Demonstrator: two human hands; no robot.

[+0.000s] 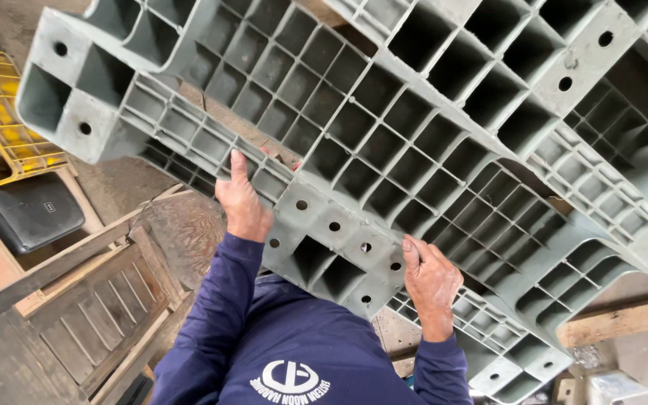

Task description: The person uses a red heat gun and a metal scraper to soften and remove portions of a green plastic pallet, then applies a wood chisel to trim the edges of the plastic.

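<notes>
Holding a large grey plastic pallet (414, 142) tilted up, underside ribs and square cells facing the camera. Left hand (241, 202) grips the pallet's lower edge beside a block foot, fingers curled over the rim. Right hand (430, 281) is clamped on the same lower edge, at the other side of that foot; hands apart. Below left: wooden pallet (106, 307) on the floor, black case (28, 214) near it, yellow crate (1, 112) at the left edge. Wooden beam (624, 319) lower right.
</notes>
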